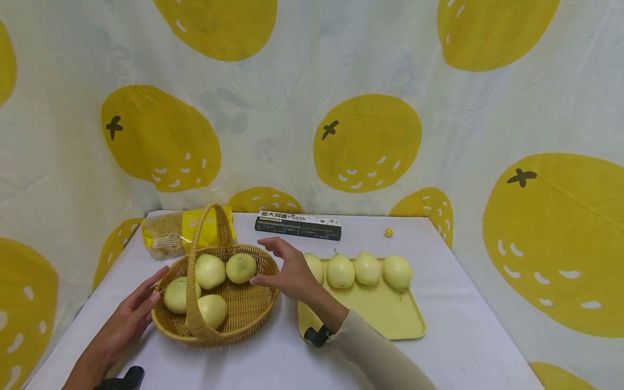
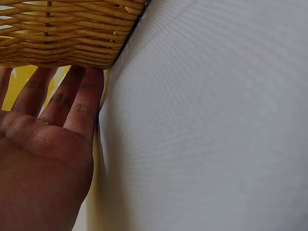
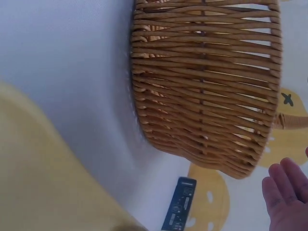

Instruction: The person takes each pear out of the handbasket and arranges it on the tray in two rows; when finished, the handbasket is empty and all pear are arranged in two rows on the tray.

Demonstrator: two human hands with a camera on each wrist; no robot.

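Note:
A wicker basket (image 1: 244, 314) with a tall arched handle stands on the table at the left. Several pale yellow-green pears (image 1: 210, 272) lie in it, mostly on its left side. My left hand (image 1: 124, 322) rests against the basket's left side, its fingers extended along the wicker wall in the left wrist view. Over the basket's right rim is my right hand (image 1: 287, 271), thumb and fingers spread apart with nothing between them. Its thumb tip is close to the right-hand pear (image 1: 241, 268). In the right wrist view, fingers (image 3: 284, 185) show beyond the basket wall.
Right of the basket lies a yellow tray (image 1: 390, 319) with several pears (image 1: 340, 271) along its far edge, one partly behind my right hand. A pasta box (image 1: 298, 226), a yellow food bag (image 1: 168, 230) and a small yellow ball (image 1: 388, 232) are at the back.

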